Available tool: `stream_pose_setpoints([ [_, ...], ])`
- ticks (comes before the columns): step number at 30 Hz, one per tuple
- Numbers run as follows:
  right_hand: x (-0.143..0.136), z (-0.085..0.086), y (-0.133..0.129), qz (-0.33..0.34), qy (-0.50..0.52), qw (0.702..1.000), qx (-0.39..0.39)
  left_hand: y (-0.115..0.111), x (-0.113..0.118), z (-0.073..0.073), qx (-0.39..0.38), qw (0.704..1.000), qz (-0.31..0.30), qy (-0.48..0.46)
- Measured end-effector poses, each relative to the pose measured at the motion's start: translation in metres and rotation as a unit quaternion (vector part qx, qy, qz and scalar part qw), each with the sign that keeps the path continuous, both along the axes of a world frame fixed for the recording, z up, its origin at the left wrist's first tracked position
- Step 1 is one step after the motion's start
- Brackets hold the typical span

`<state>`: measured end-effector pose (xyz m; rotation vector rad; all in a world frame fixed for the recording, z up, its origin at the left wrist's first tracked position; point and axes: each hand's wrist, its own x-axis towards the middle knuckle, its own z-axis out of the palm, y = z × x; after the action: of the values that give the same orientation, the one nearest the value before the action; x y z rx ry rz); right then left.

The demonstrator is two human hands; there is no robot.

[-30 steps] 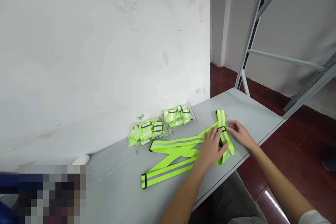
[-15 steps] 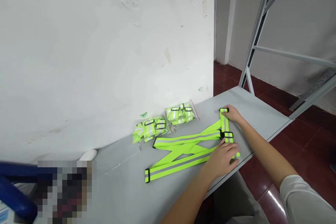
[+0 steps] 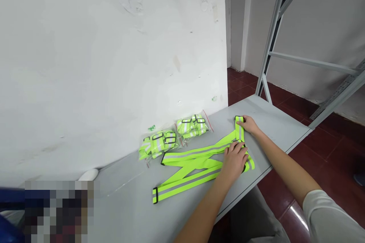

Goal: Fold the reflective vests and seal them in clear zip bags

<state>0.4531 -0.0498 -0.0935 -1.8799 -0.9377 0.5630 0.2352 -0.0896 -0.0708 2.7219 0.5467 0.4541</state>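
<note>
A reflective vest made of neon-yellow elastic straps with grey stripes lies spread on the table, two straps crossing in an X. Black slide buckles sit at its corners. My right hand pinches the short strap at the far right end, just beside its black buckle. Palm down, my left hand rests over the straps' right junction with its fingers apart, hiding most of the buckle there. Behind the vest lie two clear zip bags, a left bag and a right bag, each with a folded vest inside.
The grey table runs along a white wall. A metal rack frame rises at the table's far right end. At lower left are a blue frame part, a blurred-out patch and a white rounded object.
My left hand has moved up from the near strap onto the junction buckle, covering it. My right hand stays at the strap end. The view has shifted slightly.
</note>
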Motion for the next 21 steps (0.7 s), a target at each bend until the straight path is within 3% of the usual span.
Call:
stream_pose_setpoints([
  [4, -0.005, 0.012, 0.000, 0.023, 0.039, 0.999, 0.029, -0.002, -0.006, -0.003, -0.001, 0.999, 0.010, 0.032],
  [8, -0.015, 0.039, -0.002, 0.051, 0.052, 0.995, 0.060, 0.007, -0.006, -0.003, 0.001, 0.999, -0.019, 0.047],
  [13, -0.037, 0.077, -0.044, 0.117, 0.020, 0.989, 0.088, 0.026, -0.001, -0.002, 0.001, 0.999, -0.010, 0.046],
  [15, -0.049, 0.076, -0.074, 0.197, -0.033, 0.977, 0.068, 0.033, 0.002, -0.003, -0.005, 1.000, 0.010, 0.029],
  [17, -0.060, 0.063, -0.103, 0.238, -0.102, 0.964, 0.051, 0.037, 0.005, -0.006, -0.011, 1.000, 0.024, 0.016],
  [21, -0.073, 0.027, -0.138, 0.204, -0.148, 0.965, 0.069, 0.043, 0.006, -0.010, -0.016, 0.999, 0.043, -0.008],
])
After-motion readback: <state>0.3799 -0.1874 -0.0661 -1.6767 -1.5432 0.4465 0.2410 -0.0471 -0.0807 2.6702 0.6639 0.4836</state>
